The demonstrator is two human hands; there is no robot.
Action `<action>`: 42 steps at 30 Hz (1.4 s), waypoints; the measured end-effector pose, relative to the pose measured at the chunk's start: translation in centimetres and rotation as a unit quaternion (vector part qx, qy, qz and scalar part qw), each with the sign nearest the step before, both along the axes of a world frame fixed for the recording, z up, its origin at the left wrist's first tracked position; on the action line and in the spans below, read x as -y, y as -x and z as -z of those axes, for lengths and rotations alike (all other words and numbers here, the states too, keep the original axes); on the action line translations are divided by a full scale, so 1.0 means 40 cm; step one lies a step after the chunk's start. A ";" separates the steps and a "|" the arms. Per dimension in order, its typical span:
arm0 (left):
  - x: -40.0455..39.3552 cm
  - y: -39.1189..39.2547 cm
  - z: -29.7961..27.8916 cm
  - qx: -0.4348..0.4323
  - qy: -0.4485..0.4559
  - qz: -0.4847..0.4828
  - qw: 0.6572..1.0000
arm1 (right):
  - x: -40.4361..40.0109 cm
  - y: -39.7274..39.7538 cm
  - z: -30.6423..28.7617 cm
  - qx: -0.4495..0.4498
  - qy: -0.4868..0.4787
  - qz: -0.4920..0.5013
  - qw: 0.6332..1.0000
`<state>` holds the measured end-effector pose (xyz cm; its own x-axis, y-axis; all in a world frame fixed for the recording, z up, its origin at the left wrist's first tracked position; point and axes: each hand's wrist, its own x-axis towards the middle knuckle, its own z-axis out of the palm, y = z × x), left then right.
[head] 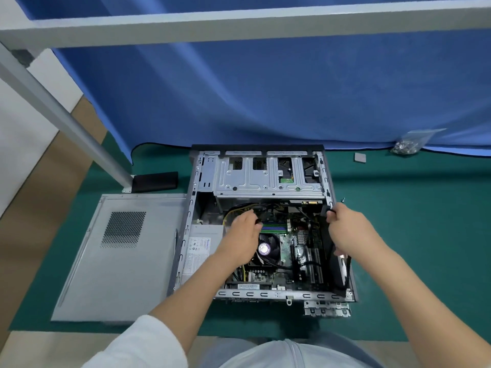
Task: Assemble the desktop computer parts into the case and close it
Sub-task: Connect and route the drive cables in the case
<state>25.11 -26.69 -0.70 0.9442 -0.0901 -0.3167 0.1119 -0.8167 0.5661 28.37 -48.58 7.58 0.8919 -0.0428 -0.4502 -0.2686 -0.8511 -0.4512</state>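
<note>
1. The left hand [243,232] reaches down into the open case [268,224], fingers curled above the round fan [267,248] near the memory sticks [273,226]. A small dark thing shows at its fingertips, probably a plug or cable end, but what it is cannot be told.

2. The right hand [348,224] sits at the case's right wall, thumb and fingers pinched on a black connector [324,210] near the rim. It looks to be holding the lead up and aside, likely to keep it clear of the board while the other hand works.

3. The two hands are well apart, one on each side of the board [289,243].

4. The case lies on its side on the green mat [398,248], open face up, which puts every slot within reach from above. The board, the fan, the power supply [203,248] at left and the drive cage [268,176] at the far end are already in place.

5. My judgement: this is the wiring stage, with fitting mostly done and closing not yet begun.

6. The side panel [119,256] lies flat just left of the case, touching or nearly touching it, ready for closing.

7. A small metal bracket [326,309] sits against the near edge of the case.

8. Farther off, by the blue cloth [265,88], lie a bag of screws [406,146] and a small grey pad [360,157], kept out of the work area.
</note>
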 end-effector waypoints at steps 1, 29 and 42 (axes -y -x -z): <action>0.016 -0.010 0.011 -0.025 0.037 -0.018 0.999 | -0.006 -0.005 0.001 -0.021 0.000 -0.007 1.000; 0.002 0.063 -0.010 -0.087 -0.071 0.006 0.994 | -0.074 0.000 0.232 -0.050 0.043 -0.289 0.955; 0.026 0.063 0.035 -0.101 -0.115 -0.026 0.988 | -0.099 -0.006 0.251 -0.133 0.120 -0.280 0.943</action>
<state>22.57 -27.73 -2.12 0.8610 0.0540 -0.5057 0.2494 -0.9114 0.3274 28.63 -44.63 -2.48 0.6614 0.2722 -0.6989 0.1759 -0.9621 -0.2081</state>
